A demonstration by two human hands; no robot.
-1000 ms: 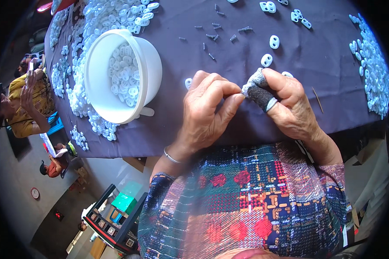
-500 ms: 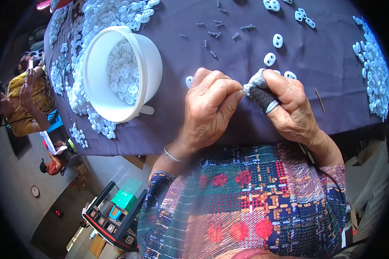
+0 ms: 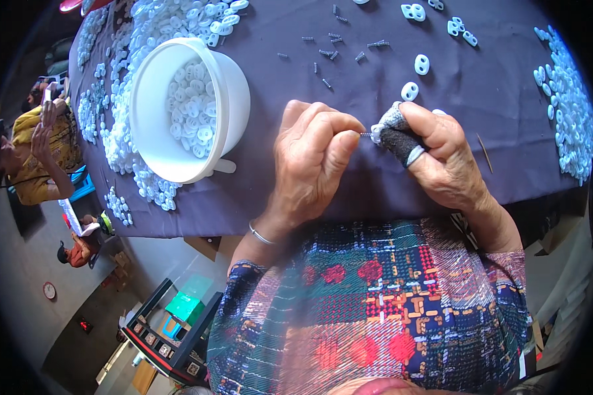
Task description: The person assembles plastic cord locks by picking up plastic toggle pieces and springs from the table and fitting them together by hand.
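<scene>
In the head view, two hands nearly meet. The left hand point(image 3: 310, 155) pinches one small spring point(image 3: 367, 134) against one white piece point(image 3: 375, 133), gripped in the right hand's point(image 3: 447, 155) curled fingers. About twelve loose springs point(image 3: 378, 44) lie beyond; one bucket point(image 3: 234, 99) stands left.

We are seeing a tub point(image 3: 234, 99) standing on the bench point(image 3: 257, 197), left of our left fingers point(image 3: 342, 150), with pieces point(image 3: 194, 108) lying in it. A heap point(image 3: 120, 148) is spreading behind and left of the tub. Springs point(image 3: 378, 44) are lying beyond the left fingers, right of the tub. Two loose pieces point(image 3: 422, 64) are resting beyond our right fingers point(image 3: 428, 123), a stick point(image 3: 484, 153) is lying right of these, and a pile point(image 3: 570, 125) is occupying the bench's right end. We are keeping one spring point(image 3: 367, 134) between both hands' fingers.
</scene>
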